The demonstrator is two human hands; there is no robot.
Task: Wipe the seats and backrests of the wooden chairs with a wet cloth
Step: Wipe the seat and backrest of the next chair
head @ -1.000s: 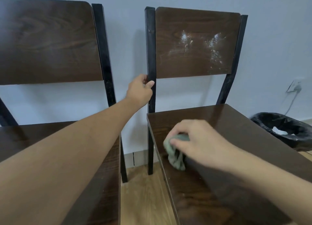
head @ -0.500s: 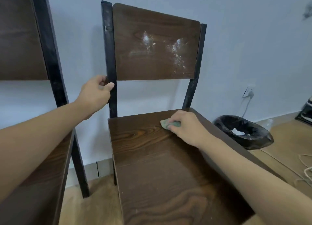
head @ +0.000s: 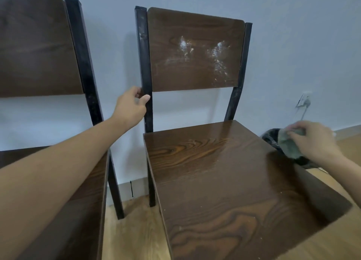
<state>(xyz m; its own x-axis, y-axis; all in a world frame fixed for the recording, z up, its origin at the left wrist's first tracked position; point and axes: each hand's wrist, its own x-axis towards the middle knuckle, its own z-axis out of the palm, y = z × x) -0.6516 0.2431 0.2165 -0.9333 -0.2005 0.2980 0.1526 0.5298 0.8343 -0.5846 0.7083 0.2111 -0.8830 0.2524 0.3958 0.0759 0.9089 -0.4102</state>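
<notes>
Two dark wooden chairs with black frames stand against the wall. The right chair's seat (head: 224, 173) looks glossy and damp, and its backrest (head: 195, 50) carries white smears. My left hand (head: 130, 105) grips the black left post (head: 145, 64) of that chair just below the backrest. My right hand (head: 312, 140) holds a bunched grey-green cloth (head: 288, 144) off the seat's right edge, in the air above the bin. The left chair's backrest (head: 37, 45) and seat (head: 88, 181) are partly hidden by my left forearm.
A bin lined with a black bag (head: 272, 136) sits on the wooden floor right of the chair, mostly behind the cloth. A wall socket with a plug and cable (head: 304, 101) is on the right wall. A narrow gap of floor (head: 136, 230) separates the chairs.
My right hand has swept the cloth from the back of the right seat out past its right edge. My left hand keeps its grip on the post.
</notes>
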